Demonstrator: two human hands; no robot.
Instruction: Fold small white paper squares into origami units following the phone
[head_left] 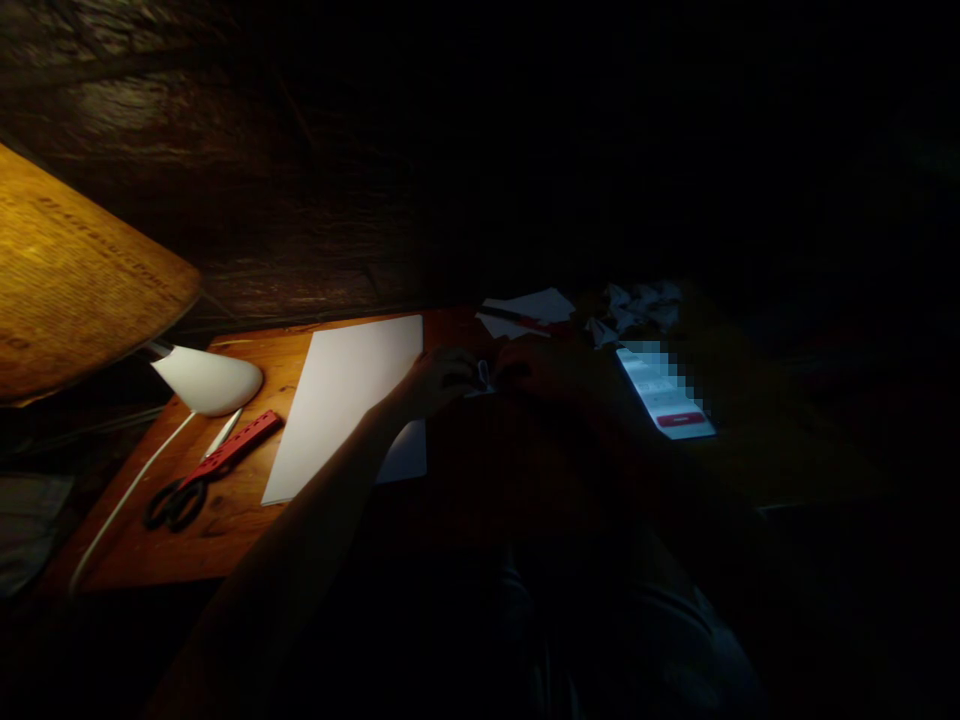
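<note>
My left hand (441, 376) is over the right side of the table, its fingers curled around a small folded piece of white paper (484, 377). Facing it from the other side, my right hand (526, 364) is closed at the same paper, its fingers mostly lost in shadow. The left forearm crosses a stack of blank white paper (345, 390) that lies flat on the wooden table (247, 350).
A lit lamp (217, 380) stands at left, its cord running down the table. Near it lie black-handled scissors (180, 500) and a red strip (244, 445). Paper pieces (536, 305), several folded paper shapes (645, 305) and a glowing phone (664, 395) are at right.
</note>
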